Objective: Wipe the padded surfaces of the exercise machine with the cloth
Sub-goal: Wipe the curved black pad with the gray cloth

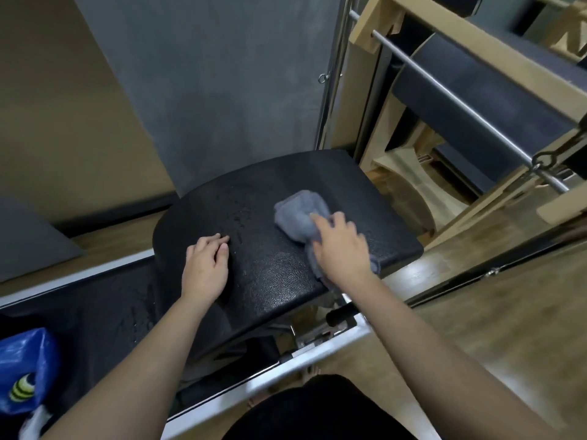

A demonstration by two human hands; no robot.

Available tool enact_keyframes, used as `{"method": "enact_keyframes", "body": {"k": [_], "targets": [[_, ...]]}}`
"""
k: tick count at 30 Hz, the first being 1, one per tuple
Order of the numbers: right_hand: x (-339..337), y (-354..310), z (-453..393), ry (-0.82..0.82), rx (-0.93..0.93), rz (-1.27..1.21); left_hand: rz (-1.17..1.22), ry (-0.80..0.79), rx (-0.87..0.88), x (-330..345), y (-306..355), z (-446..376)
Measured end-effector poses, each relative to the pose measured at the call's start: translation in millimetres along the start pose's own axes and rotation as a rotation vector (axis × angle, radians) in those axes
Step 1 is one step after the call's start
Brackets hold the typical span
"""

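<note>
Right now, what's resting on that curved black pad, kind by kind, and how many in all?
Hands: 2, the left hand flat on the pad, the right hand pressing on the cloth
Cloths: 1, the grey cloth
Total: 3

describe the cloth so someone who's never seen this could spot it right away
Find the black curved pad in the middle of the view, with both hands on it. The cloth is the bunched grey-blue towel on the pad's right half, pressed under the right hand. It is the only soft, pale thing on the pad; the left hand rests bare on the pad.
</note>
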State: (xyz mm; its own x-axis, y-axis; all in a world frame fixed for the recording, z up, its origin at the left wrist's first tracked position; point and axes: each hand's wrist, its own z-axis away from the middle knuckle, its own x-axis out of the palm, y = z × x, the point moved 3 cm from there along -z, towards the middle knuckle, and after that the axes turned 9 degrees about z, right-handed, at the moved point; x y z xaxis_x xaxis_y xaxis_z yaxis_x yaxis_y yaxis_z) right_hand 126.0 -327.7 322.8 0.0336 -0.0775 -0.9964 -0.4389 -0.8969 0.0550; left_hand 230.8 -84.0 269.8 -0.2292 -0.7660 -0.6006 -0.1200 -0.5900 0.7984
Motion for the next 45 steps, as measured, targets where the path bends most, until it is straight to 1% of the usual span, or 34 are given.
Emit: {"method": "enact_keyframes", "body": {"k": [2, 3, 4, 5, 7, 9, 11, 12, 13, 15, 18, 20, 22, 23, 25, 28, 30, 32, 34, 37, 40, 41, 43, 45], "targets": [[6, 26, -27, -0.063, 0.142, -0.056, -0.012, -0.020, -0.009, 1, 1, 1], [7, 30, -32, -0.083, 0.180, -0.062, -0.017, -0.026, -0.017, 1, 1, 1], [6, 26, -32, -0.076, 0.180, -0.036, -0.024, -0.030, -0.024, 1, 1, 1], [4, 16, -25, -0.046, 0.141, 0.012, -0.027, -0.031, -0.028, 0, 1, 0], [-1, -12, 3, 0.028, -0.022, 0.056, -0.014, -0.026, -0.039, -2, 2, -4], [-2, -40, 42, 0.089, -0.232, 0.002, 0.020, -0.020, -0.065, -5, -1, -10], [0, -58, 76, 0.100, -0.442, -0.024, 0.090, -0.007, -0.102, -9, -5, -16], [1, -61, 84, 0.106, -0.515, -0.023, 0.140, 0.002, -0.123, -11, -5, -16], [0, -59, 83, 0.114, -0.550, -0.040, 0.185, 0.020, -0.134, -12, -3, -14], [-2, -49, 58, 0.071, -0.506, -0.083, 0.216, 0.094, -0.116, -13, 3, -3], [-1, -27, -2, 0.007, -0.337, -0.073, 0.174, 0.219, -0.051, -7, 15, 25], [2, -16, -41, -0.024, -0.200, -0.119, 0.142, 0.264, -0.010, 0, 22, 44], [5, -16, -63, -0.058, -0.119, -0.146, 0.106, 0.282, 0.000, 9, 25, 60], [5, -21, -65, -0.065, -0.119, -0.118, 0.090, 0.288, -0.003, 13, 26, 67], [1, -34, -47, -0.023, -0.186, -0.045, 0.057, 0.314, 0.010, 18, 27, 79], [-3, -52, 14, 0.074, -0.398, -0.014, 0.035, 0.380, 0.018, 22, 25, 88], [0, -55, 50, 0.091, -0.554, -0.016, 0.048, 0.426, 0.000, 22, 25, 90], [2, -51, 61, 0.091, -0.621, -0.015, 0.051, 0.449, 0.003, 21, 26, 91], [-2, -45, 39, 0.054, -0.568, -0.054, 0.018, 0.428, 0.024, 21, 25, 91], [-3, -41, -17, 0.035, -0.409, 0.011, -0.030, 0.360, 0.041, 23, 18, 92], [-2, -42, -70, -0.039, -0.207, -0.059, -0.022, 0.318, -0.025, 25, 9, 93], [-3, -47, -75, -0.066, -0.172, -0.064, -0.008, 0.309, -0.060, 25, 6, 93], [-6, -62, -63, -0.051, -0.188, -0.015, 0.027, 0.300, -0.120, 24, -1, 92], [-9, -78, -27, 0.022, -0.302, 0.056, 0.075, 0.299, -0.182, 21, -7, 90]]}}
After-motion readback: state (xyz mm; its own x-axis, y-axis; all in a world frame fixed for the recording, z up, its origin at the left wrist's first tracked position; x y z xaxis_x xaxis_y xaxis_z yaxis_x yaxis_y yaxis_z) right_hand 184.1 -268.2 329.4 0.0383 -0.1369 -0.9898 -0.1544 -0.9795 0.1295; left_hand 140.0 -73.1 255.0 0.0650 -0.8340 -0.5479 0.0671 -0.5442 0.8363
